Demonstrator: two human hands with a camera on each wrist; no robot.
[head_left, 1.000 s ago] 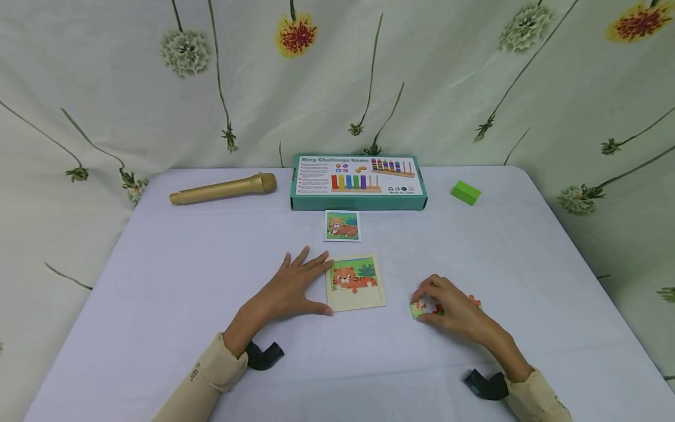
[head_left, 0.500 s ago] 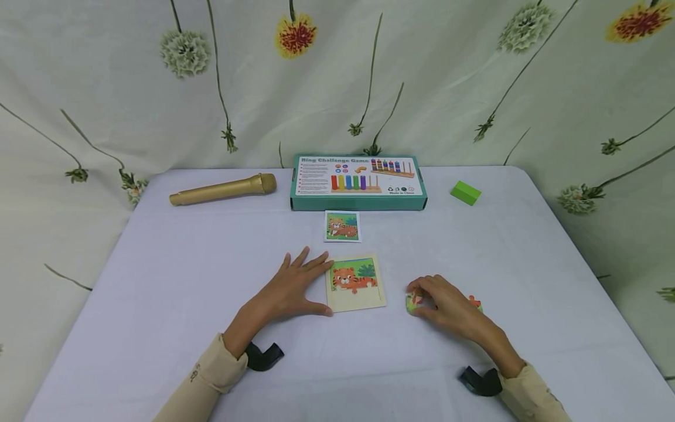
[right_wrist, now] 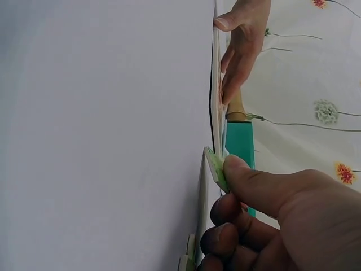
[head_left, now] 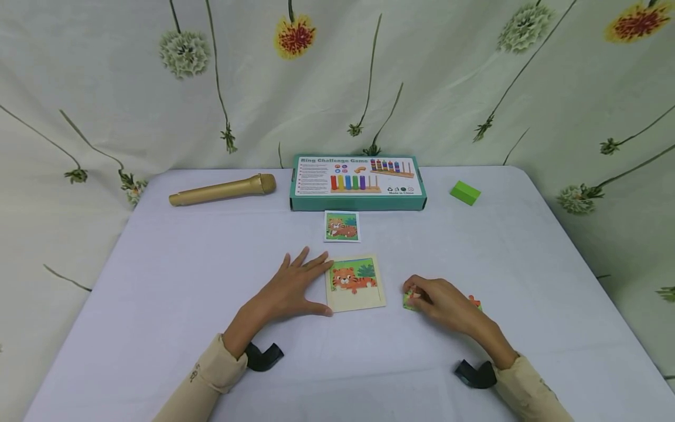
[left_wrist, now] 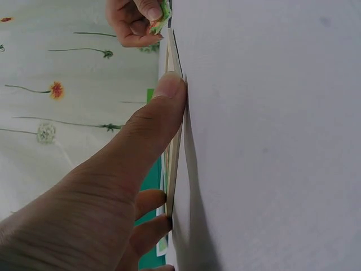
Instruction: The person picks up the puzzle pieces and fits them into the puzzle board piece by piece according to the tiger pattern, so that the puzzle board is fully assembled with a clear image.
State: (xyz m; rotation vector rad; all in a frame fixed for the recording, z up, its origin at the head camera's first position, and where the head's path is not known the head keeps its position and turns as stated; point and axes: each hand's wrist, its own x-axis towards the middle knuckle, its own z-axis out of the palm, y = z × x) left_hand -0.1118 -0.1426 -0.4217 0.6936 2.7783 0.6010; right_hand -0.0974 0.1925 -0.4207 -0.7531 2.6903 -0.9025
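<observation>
A square wooden puzzle board (head_left: 358,302) lies mid-table, its upper half filled with a tiger picture and its lower half bare wood. My left hand (head_left: 290,288) is spread along the board's left side, with thumb and fingertips at its edge. Right of the board, my right hand (head_left: 445,302) pinches a green and orange puzzle piece (right_wrist: 216,170) between thumb and fingers. That piece is tilted in the right wrist view, low over the cloth. More orange and green puzzle pieces (head_left: 476,301) show beyond the right wrist, partly hidden by it.
Above the board lies a small tiger picture card (head_left: 341,227). Farther back are a teal Ring Challenge Game box (head_left: 358,202), a gold microphone (head_left: 221,190) on the left and a green block (head_left: 466,193) on the right. A floral cloth hangs behind the table.
My right hand has shifted a little left toward the board with the puzzle piece, and its fingers have closed in around it. My left hand and the board have stayed put.
</observation>
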